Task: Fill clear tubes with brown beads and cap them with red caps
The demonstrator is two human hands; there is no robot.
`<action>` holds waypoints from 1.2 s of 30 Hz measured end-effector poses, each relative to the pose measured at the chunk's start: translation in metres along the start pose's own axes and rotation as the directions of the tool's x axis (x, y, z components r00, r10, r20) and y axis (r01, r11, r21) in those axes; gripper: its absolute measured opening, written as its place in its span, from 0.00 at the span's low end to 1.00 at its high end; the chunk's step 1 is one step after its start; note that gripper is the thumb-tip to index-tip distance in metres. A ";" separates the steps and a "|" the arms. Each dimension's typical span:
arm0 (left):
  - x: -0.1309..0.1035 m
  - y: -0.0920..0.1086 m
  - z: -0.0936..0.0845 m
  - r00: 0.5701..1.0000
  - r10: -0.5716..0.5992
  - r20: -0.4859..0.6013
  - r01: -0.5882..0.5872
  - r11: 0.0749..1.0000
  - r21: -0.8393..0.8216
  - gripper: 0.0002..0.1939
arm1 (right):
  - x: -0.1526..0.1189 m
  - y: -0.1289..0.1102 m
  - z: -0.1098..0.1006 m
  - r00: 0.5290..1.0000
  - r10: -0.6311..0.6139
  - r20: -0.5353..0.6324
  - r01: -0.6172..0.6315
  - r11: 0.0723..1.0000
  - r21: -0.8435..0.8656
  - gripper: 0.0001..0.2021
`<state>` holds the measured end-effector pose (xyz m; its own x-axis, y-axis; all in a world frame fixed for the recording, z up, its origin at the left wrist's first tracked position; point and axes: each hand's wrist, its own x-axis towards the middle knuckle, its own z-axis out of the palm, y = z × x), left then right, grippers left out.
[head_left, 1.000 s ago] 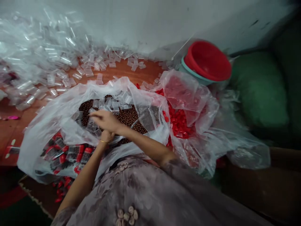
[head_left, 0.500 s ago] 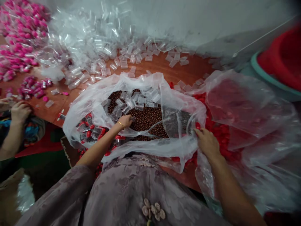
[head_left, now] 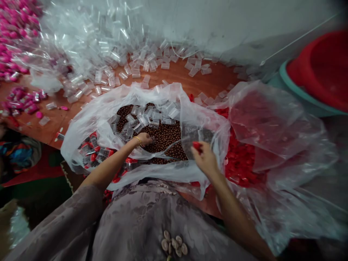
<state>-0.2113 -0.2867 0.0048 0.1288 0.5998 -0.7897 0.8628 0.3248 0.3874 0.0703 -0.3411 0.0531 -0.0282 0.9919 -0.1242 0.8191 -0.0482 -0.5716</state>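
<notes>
A white plastic bag (head_left: 81, 123) lies open on the table with many small brown balls (head_left: 165, 139) in it. Clear plastic containers (head_left: 143, 117) rest on the balls. My left hand (head_left: 144, 139), a gold bangle at its wrist, is closed at the surface of the balls around a clear container that is mostly hidden. Over the bag's right part, my right hand (head_left: 203, 157) pinches a small red cap (head_left: 197, 145). Filled containers with red caps (head_left: 102, 154) lie at the bag's left side.
Red caps (head_left: 239, 163) are heaped at the right under clear plastic sheeting (head_left: 285, 127). A red basin (head_left: 307, 69) stands inside a teal one at the far right. Clear containers (head_left: 103, 47) pile against the wall, with pink pieces (head_left: 19, 21) at the far left.
My right hand has moved left from the bag's right edge, carrying the red cap toward my left hand. The view has shifted slightly right, and the other person's hands have left the picture.
</notes>
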 end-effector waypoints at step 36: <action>-0.051 0.027 0.026 0.740 0.620 -0.259 -0.531 0.302 -0.792 0.24 | 0.000 -0.081 0.036 0.959 0.055 0.279 -0.270 0.481 0.834 0.23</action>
<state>-0.1818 -0.3272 0.0436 0.5038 0.8352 -0.2207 -0.1950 0.3589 0.9128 -0.0167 -0.3416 0.0703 -0.1421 0.9153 -0.3768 -0.0764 -0.3897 -0.9178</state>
